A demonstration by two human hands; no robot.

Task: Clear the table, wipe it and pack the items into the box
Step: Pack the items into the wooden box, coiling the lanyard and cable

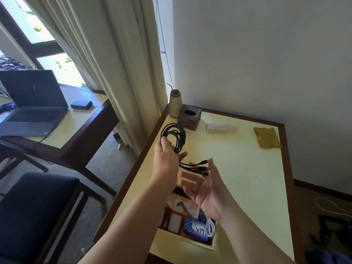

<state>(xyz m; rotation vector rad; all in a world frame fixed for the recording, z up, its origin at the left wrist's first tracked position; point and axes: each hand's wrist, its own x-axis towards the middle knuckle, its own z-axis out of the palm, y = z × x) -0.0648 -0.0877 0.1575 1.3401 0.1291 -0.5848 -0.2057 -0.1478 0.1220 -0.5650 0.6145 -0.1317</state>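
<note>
Cardboard packaging, a coiled white cable [210, 226] and other small items are seen already packed into the open box [182, 241] at the near edge of the table [238, 168], suggesting that packing is well under way. Just beyond the box, a black cable [174, 137] is held above the tabletop: its coil is gripped by the closed left hand [167, 159], while the right hand [206, 191] is held open, palm up, with the cable's loose plug ends lying across or just above its fingertips [210, 162]; contact cannot be confirmed. The loops appear to be gathered so that the cable can be laid compactly into the box. Farther back, a stack of paper cups [222, 128] lies on its side, a yellow cloth [266, 138] is left near the far right edge, presumably kept for wiping, and a wooden holder [189, 117] and a thread cone [175, 103] stand in the far corner against the curtain [114, 63].
</note>
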